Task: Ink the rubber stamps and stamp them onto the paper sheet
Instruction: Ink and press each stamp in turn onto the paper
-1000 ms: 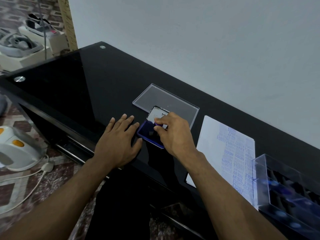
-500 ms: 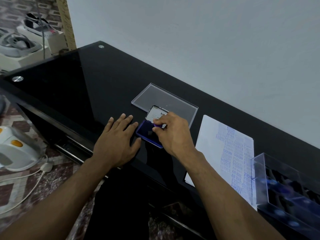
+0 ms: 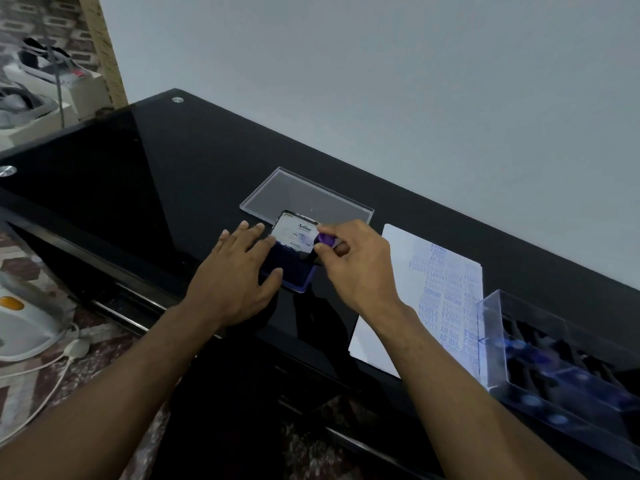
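stamp point(image 3: 325, 239) now lifted off ink pad point(image 3: 298, 278)

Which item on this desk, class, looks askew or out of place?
Nothing is spilled or damaged. The paper sheet lies at a slant to the desk edge, and its near corner seems to overhang it. The blue imprints crowd its right side in uneven rows, partly hidden by the clear box.

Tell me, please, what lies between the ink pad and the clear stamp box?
In the head view, the stamped paper sheet lies between the ink pad and the clear stamp box, on the black table.
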The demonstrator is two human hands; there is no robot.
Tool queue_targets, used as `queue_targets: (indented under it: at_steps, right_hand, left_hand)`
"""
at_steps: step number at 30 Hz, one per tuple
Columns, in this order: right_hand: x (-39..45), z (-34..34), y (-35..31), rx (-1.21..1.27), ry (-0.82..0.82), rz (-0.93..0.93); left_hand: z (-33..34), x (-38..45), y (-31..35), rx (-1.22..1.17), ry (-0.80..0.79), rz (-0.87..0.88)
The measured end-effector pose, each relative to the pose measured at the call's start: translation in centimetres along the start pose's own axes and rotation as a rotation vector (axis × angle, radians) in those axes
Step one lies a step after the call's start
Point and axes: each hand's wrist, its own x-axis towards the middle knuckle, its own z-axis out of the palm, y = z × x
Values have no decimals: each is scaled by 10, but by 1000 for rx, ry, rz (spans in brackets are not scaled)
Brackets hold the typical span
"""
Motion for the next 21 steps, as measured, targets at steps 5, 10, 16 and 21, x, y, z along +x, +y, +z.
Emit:
queue_targets:
  at_steps: [5, 10, 16, 21]
  right_hand:
    - [-10, -33, 31, -11, 52, 91]
    - [-18, -66, 62, -31, 69, 201]
    - [-22, -97, 95, -90, 62, 299]
    - [-16, -109, 117, -107, 96, 333]
  left_hand:
    - [4, 14, 46, -53, 17, 79]
    - [16, 27, 88, -118, -26, 139]
    - [33, 48, 128, -133, -58, 230]
    - [46, 66, 150, -113, -78, 267]
